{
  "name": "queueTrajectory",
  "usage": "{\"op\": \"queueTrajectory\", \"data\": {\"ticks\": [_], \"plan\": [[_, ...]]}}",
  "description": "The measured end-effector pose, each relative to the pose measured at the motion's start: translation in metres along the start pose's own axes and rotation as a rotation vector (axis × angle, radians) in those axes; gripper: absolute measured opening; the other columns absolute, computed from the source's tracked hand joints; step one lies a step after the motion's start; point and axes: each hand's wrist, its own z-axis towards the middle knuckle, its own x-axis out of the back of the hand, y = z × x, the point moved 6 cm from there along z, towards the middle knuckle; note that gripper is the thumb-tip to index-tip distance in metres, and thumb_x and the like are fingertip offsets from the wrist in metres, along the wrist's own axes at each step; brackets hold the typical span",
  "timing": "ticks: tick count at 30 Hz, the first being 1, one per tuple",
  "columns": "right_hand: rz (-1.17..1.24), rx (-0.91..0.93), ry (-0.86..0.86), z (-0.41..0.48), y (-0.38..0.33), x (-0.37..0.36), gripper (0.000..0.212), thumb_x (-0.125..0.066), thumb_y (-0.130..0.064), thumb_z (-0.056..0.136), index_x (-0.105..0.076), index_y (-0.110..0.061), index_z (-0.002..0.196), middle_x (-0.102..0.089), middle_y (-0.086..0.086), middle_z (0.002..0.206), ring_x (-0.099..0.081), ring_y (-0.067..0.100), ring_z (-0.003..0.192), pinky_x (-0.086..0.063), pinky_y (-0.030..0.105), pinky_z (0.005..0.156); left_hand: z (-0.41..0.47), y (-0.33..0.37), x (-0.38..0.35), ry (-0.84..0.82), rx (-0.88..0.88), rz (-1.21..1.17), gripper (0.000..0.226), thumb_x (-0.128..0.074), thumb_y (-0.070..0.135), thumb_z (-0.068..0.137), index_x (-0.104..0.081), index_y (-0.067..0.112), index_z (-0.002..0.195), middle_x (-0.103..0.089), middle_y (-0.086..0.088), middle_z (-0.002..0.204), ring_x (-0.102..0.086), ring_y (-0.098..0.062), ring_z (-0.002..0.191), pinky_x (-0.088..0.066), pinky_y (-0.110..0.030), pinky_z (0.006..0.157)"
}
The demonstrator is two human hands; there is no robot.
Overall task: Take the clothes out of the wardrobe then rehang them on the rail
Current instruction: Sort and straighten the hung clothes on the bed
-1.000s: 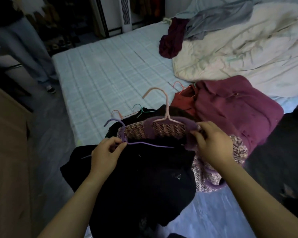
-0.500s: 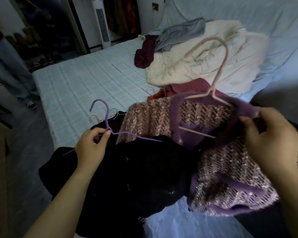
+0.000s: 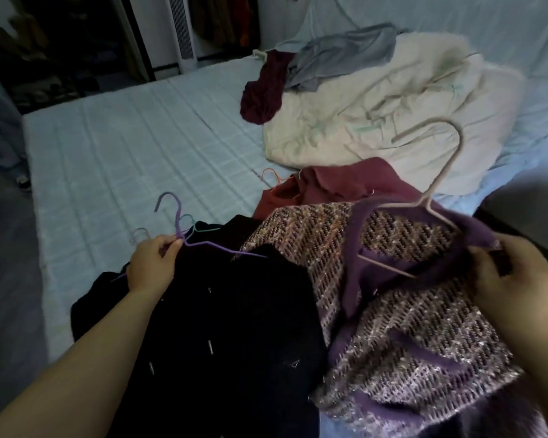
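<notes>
Pinches purple hanger [image 3: 180, 222] neck in left grip [image 3: 152, 263], black top [image 3: 234, 327] beneath, on bed [image 3: 124, 153]. Clamps jacket [image 3: 408, 311] shoulder in right grip [image 3: 516, 279], pink hanger [image 3: 424, 203] above. Risk: jacket sliding off if tilted; hooks snagging.

Pale blue bed [image 3: 133, 159], cream duvet [image 3: 393, 115], garments

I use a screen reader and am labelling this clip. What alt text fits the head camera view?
Over a bed, the left hand pinches a purple hanger in a black garment, while the right hand grips a pink-and-purple tweed jacket on a beige hanger. A maroon garment and a cream duvet lie behind.
</notes>
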Motion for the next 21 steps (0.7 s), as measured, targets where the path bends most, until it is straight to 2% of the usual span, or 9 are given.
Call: {"op": "queueTrajectory", "data": {"ticks": [3,6,7,9,11,12,15,18,21], "plan": [[-0.011,0.034,-0.069,0.044,0.004,-0.027,0.027,-0.049,-0.032,0.085,-0.063,-0.015,0.102,-0.062,0.008,0.090,-0.058,0.031,0.082,-0.046,0.041,0.069,0.029,-0.022,-0.029,-0.069,0.123,0.059,0.019,-0.059,0.032,0.090,-0.069,0.018,0.094,-0.068,-0.012,0.097,-0.062,-0.035,0.091,-0.047,-0.038,0.074],[-0.027,0.107,-0.064,0.085,-0.007,-0.049,0.025,-0.050,-0.025,0.084,-0.065,-0.008,0.096,-0.061,0.012,0.087,-0.056,0.033,0.079,-0.039,0.037,0.066,0.055,0.009,-0.053,-0.038,0.164,0.070,0.027,-0.057,0.028,0.091,-0.062,0.015,0.114,-0.058,-0.021,0.118,-0.054,-0.039,0.108,-0.044,-0.045,0.090],[-0.033,0.134,-0.065,0.098,-0.010,-0.056,0.026,-0.050,-0.025,0.084,-0.065,-0.006,0.094,-0.061,0.012,0.086,-0.055,0.032,0.078,-0.036,0.035,0.064,0.063,0.039,-0.062,-0.033,0.102,0.009,0.032,-0.056,0.024,0.092,-0.058,0.012,0.121,-0.055,-0.021,0.123,-0.050,-0.037,0.114,-0.039,-0.041,0.096],[-0.024,0.169,-0.083,0.123,-0.012,-0.070,0.030,-0.047,-0.028,0.084,-0.065,-0.006,0.093,-0.059,0.009,0.083,-0.052,0.028,0.075,-0.029,0.032,0.061,0.069,0.124,-0.078,-0.096,-0.173,-0.154,0.035,-0.054,0.024,0.094,-0.054,0.010,0.126,-0.053,-0.013,0.124,-0.046,-0.024,0.118,-0.032,-0.027,0.100],[0.005,0.189,-0.099,0.145,-0.010,-0.085,0.033,-0.046,-0.031,0.084,-0.065,-0.006,0.094,-0.058,0.008,0.082,-0.050,0.024,0.074,-0.026,0.028,0.061,0.067,0.205,-0.094,-0.229,-0.426,-0.247,0.038,-0.048,0.034,0.093,-0.054,0.016,0.126,-0.052,0.000,0.119,-0.045,-0.008,0.112,-0.030,-0.014,0.094],[0.026,0.210,-0.108,0.156,-0.009,-0.091,0.033,-0.046,-0.031,0.085,-0.066,-0.006,0.094,-0.059,0.008,0.082,-0.049,0.022,0.074,-0.026,0.027,0.061,0.066,0.237,-0.104,-0.296,-0.517,-0.239,0.040,-0.046,0.039,0.092,-0.053,0.020,0.127,-0.052,0.003,0.118,-0.045,-0.005,0.110,-0.032,-0.014,0.091],[0.058,0.258,-0.146,0.189,0.003,-0.111,0.028,-0.049,-0.028,0.087,-0.066,-0.007,0.096,-0.056,0.001,0.081,-0.047,0.016,0.075,-0.027,0.025,0.062,0.066,0.294,-0.137,-0.382,-0.695,-0.039,0.039,-0.037,0.048,0.094,-0.054,0.028,0.124,-0.057,0.004,0.115,-0.052,-0.011,0.105,-0.040,-0.024,0.081],[0.097,0.266,-0.184,0.225,0.032,-0.126,0.029,-0.049,-0.031,0.088,-0.067,-0.010,0.096,-0.057,0.000,0.081,-0.048,0.015,0.074,-0.029,0.026,0.062,0.072,0.318,-0.170,-0.350,-0.686,0.044,0.048,-0.022,0.056,0.091,-0.058,0.029,0.110,-0.060,0.007,0.099,-0.057,-0.014,0.091,-0.046,-0.033,0.068],[0.161,0.272,-0.221,0.267,0.064,-0.143,0.028,-0.049,-0.030,0.089,-0.066,-0.010,0.097,-0.058,0.001,0.082,-0.046,0.009,0.075,-0.029,0.025,0.063,0.080,0.348,-0.200,-0.246,-0.610,0.007,0.044,-0.025,0.053,0.093,-0.058,0.025,0.103,-0.059,0.005,0.094,-0.055,-0.013,0.086,-0.048,-0.037,0.064]]}}
